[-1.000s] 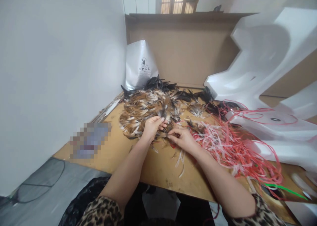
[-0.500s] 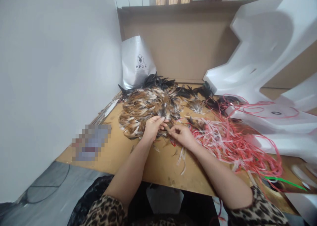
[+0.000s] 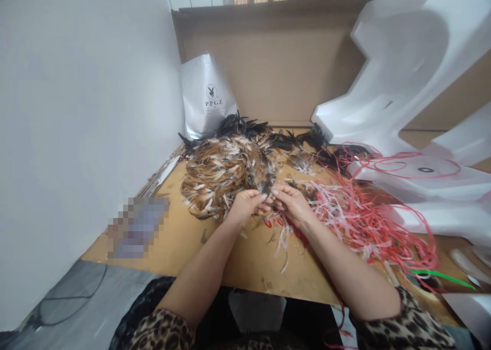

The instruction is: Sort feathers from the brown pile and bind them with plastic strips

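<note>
A heap of brown, white and black feathers (image 3: 226, 171) lies on the wooden table (image 3: 245, 258). My left hand (image 3: 247, 206) and my right hand (image 3: 293, 202) meet at the heap's near edge, fingertips touching, pinching a small bunch of feathers between them. To the right of my right hand spreads a tangle of red and pink plastic string (image 3: 360, 217). A few white strips (image 3: 283, 245) lie on the table just below my hands.
A silver bag marked PPGZ (image 3: 207, 96) leans on a cardboard sheet (image 3: 284, 68) at the back. White foam pieces (image 3: 406, 84) fill the right side. A white wall (image 3: 76, 109) stands on the left. A green strip (image 3: 441, 276) lies at the far right.
My hands have come together and shifted slightly right and toward the heap's edge; the right hand rose to meet the left. The camera view drifted a little.
</note>
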`<state>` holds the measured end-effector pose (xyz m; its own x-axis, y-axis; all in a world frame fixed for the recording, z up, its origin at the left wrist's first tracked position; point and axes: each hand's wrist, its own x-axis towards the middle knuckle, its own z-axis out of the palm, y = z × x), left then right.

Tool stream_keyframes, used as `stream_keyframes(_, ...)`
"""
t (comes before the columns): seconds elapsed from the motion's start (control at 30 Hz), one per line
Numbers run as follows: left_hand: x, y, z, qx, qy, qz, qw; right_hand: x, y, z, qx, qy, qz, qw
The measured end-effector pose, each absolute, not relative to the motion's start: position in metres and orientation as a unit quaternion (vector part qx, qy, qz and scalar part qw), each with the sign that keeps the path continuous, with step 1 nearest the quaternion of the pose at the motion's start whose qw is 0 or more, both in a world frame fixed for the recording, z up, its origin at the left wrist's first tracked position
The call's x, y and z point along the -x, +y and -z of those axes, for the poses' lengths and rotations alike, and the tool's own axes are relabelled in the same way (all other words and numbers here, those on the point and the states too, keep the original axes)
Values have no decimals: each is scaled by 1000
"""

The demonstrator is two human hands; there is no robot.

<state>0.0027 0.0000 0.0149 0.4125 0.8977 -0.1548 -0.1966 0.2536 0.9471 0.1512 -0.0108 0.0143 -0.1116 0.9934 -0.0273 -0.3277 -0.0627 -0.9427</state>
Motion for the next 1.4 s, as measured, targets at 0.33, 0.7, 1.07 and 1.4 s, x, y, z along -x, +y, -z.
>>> stream_keyframes(0.33, -4, -1, -12, -460, 364, -374, 718, -144, -14, -17, 420, -435, -558, 569)
stream_keyframes(0.7, -6, 1, -13, -481, 389, -371, 692, -140, -16, -14, 431, -433, -567, 552)
stream_keyframes(1.07, 13, 9, -22, -454, 319, -476, 682, -165, 1, -4, 479, -513, -467, 538)
stream_keyframes(1.4, 14, 16, -16, -420, 317, -524, 670, -157, -8, 2, 587, -754, -141, 259)
